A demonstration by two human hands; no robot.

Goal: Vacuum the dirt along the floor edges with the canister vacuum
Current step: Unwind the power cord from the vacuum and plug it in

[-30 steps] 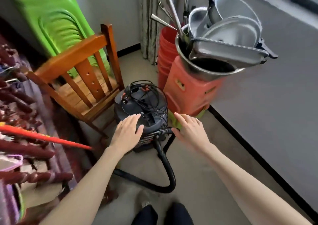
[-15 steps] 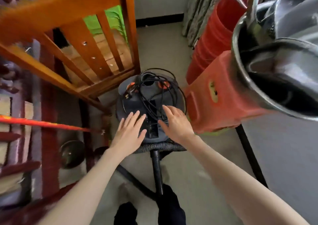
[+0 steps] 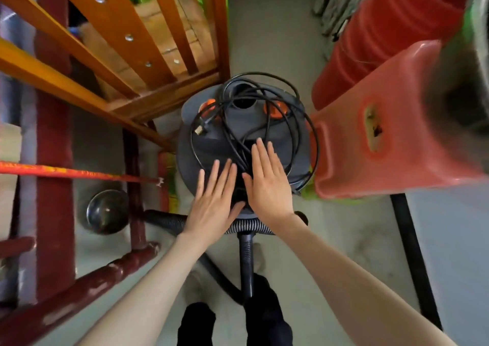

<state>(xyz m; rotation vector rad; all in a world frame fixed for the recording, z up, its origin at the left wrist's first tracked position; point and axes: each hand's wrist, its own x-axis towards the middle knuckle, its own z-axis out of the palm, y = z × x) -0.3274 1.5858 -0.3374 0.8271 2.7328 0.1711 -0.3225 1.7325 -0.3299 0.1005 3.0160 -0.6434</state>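
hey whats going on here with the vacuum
A person stands over a grey canister vacuum, both hands flat on its lid with fingers straight: left hand, right hand. The black power cord lies coiled loosely on top, and the ribbed hose trails toward the person's feet. The vacuum sits between a wooden chair and red plastic stools. No vacuuming has started.

I count two hands, left [image 3: 215,202] and right [image 3: 267,184], one canister vacuum [image 3: 246,144], one coiled cord [image 3: 254,123], one ribbed hose [image 3: 246,261], one wooden chair [image 3: 132,54], one red stool [image 3: 391,134], one metal bowl [image 3: 107,210].
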